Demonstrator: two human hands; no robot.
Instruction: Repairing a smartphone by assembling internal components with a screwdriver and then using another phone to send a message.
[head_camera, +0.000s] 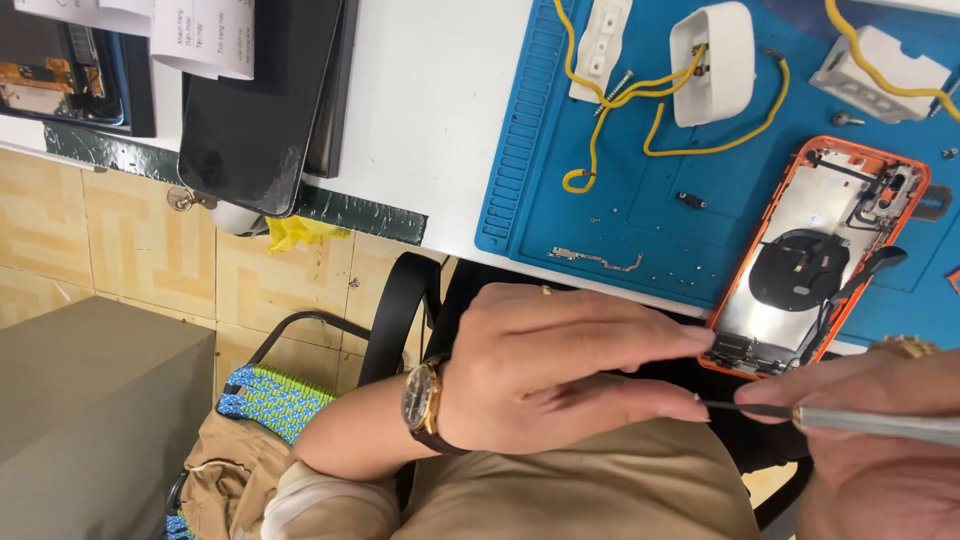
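I see the left hand (560, 365) stretched flat, fingertips pressing the lower edge of the phone (815, 255). Its grip is wide open and holds nothing. The right hand (880, 440) has a closed grip on a thin metal screwdriver (850, 418), with the tip pointing at the phone's bottom corner, just beside the left fingertips.

The phone lies open, back shell up, at the near edge of the blue mat (620, 190), and its lower end overhangs the surface (440, 120). The shell is an orange frame around bright metal plating, with a round black coil in the middle and dark flex cables along one side.

Risks, as I judge them:
- The overhanging phone could tip or slide off if the left hand eases its pressure.
- The tip could slip off a small fastener and score a flex cable or jab a fingertip, as both sit close.
- A loosened screw could roll off the mat edge onto the lap or floor.

The mat looks rubbery, with moulded ridges and shallow trays. Yellow wires (640, 100) loop over white plastic housings beyond the phone.
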